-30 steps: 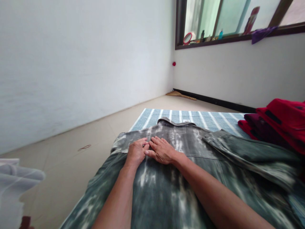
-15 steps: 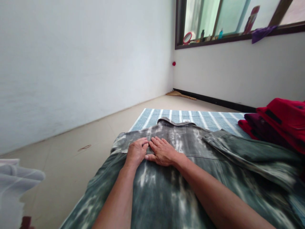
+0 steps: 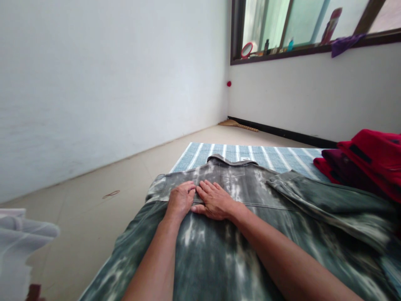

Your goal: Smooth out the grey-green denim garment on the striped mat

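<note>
A green-grey shirt with white tie-dye streaks lies spread with its back up, its collar at the far end. My left hand rests on the upper back near the yoke seam, fingers loosely bent over the cloth and pointing right. Close beside it, my right hand lies flat with its fingers spread. The fingertips of both hands almost meet, and neither hand grips the fabric. One sleeve reaches out to the right, across the cloth.
Under the shirt is a blue-and-white striped cover. Folded red and maroon clothes are stacked at right. White sheer fabric hangs at the left edge. A hand broom lies on the floor by the corner; a looped string lies left.
</note>
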A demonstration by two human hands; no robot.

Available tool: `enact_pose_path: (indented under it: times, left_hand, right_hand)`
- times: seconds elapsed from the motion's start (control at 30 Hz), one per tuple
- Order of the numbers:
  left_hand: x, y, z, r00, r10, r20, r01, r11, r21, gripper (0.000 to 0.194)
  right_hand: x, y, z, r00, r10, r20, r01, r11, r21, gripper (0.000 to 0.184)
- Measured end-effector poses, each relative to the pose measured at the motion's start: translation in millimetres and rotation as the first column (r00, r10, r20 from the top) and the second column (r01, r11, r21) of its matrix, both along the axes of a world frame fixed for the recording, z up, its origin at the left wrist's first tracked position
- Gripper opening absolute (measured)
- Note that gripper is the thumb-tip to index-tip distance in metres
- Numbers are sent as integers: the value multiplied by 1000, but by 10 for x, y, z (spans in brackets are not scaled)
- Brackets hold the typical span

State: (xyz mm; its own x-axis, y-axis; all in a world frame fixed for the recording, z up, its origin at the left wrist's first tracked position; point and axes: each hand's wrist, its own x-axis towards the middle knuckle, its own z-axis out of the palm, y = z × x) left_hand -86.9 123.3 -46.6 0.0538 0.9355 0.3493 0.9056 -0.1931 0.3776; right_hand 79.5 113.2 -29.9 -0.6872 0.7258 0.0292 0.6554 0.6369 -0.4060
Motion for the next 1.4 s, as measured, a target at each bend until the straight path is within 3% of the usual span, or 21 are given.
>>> enact_pose_path:
  times: [0.23,0.5,0.7,1.4]
  left_hand:
    - [13,-14,24,995,17,-100,-18,1000,-11,28]
    - [57,-65,65,923,210,-322,-226,974,-12,38]
    - [119,-109,103,885,263,-385,-320,943,-89,47]
    - [23,-50,1,903,232,-361,-281,956,-90,42]
  right_hand:
    - [-5,1,-4,1000,1,13,-1,1000,19,82]
    - [6,-12,18,1000,4,11,-4,1000,16,83]
    - [3,-10,9,1000,-2,8,2,1000,9,82]
    - [-3,-2,-3,1000,-10,7,10,1000,11,85]
